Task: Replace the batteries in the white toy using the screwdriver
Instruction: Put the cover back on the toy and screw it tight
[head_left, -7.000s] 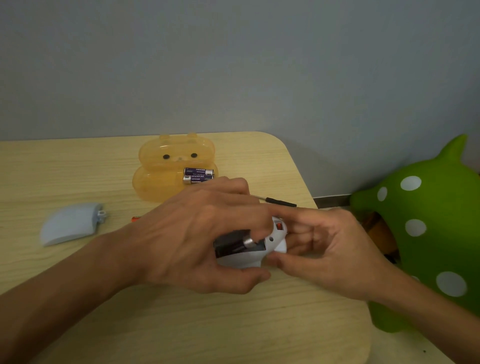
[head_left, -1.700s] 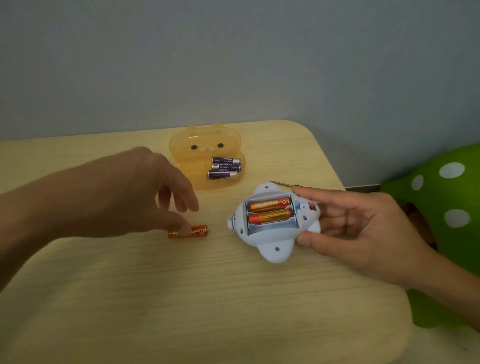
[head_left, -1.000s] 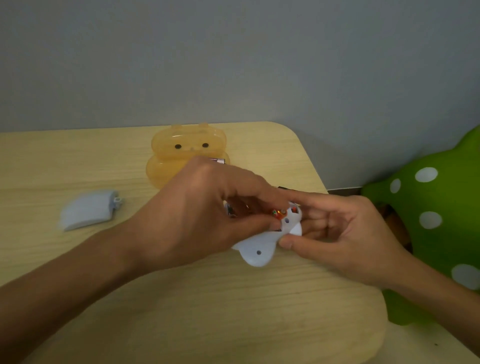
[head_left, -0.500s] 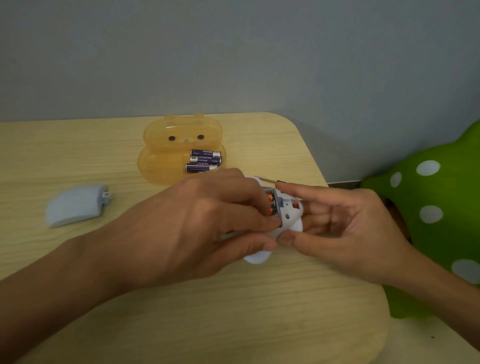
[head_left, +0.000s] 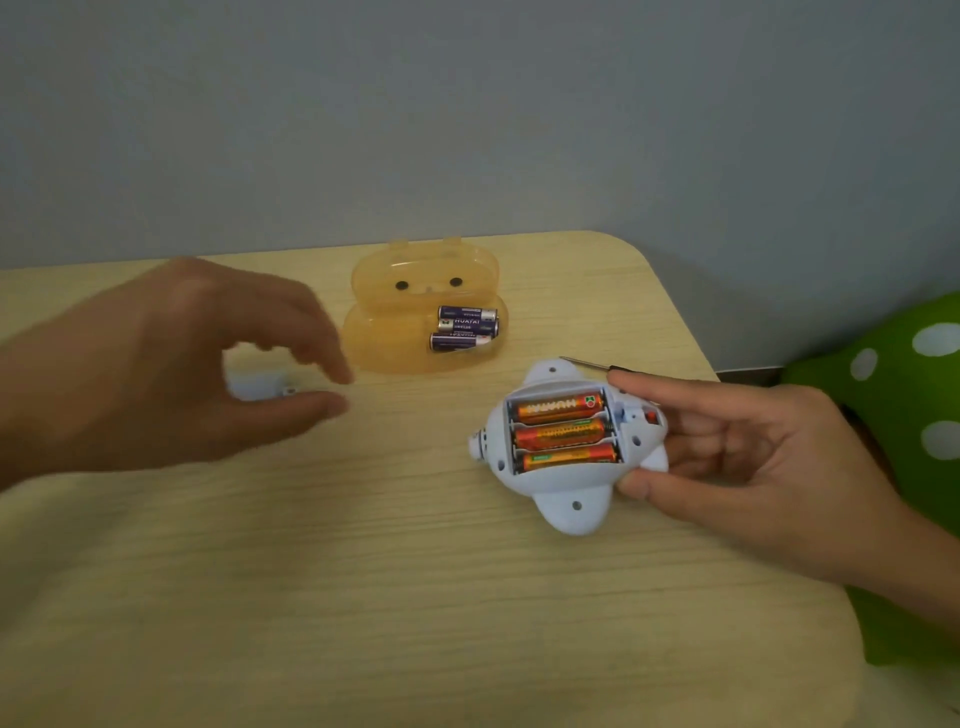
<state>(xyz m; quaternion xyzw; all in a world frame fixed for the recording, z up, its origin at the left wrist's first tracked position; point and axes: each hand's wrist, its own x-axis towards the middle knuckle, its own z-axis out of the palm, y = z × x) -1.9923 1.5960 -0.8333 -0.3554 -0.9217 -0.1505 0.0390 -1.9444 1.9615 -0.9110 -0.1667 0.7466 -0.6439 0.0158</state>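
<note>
The white toy (head_left: 566, 506) lies belly-up on the table with its battery bay uncovered. Three orange batteries (head_left: 563, 432) sit side by side in the bay. My right hand (head_left: 737, 457) grips the toy's right side between thumb and fingers. My left hand (head_left: 171, 364) hovers at the left, blurred, fingers apart and empty, just above the pale battery cover (head_left: 254, 387), which it mostly hides. The screwdriver (head_left: 597, 365) lies behind the toy, with its handle hidden by my right fingers.
An open orange translucent case (head_left: 410, 332) with a bear face holds three purple batteries (head_left: 465, 327) at the back of the wooden table (head_left: 415, 597). A green toy with white spots (head_left: 909, 415) stands past the table's right edge. A grey wall is behind.
My left hand has left the toy and moved left over the battery cover. The bay, with two batteries 1.7 s ago, now shows three. The loose orange battery is gone from the table.
</note>
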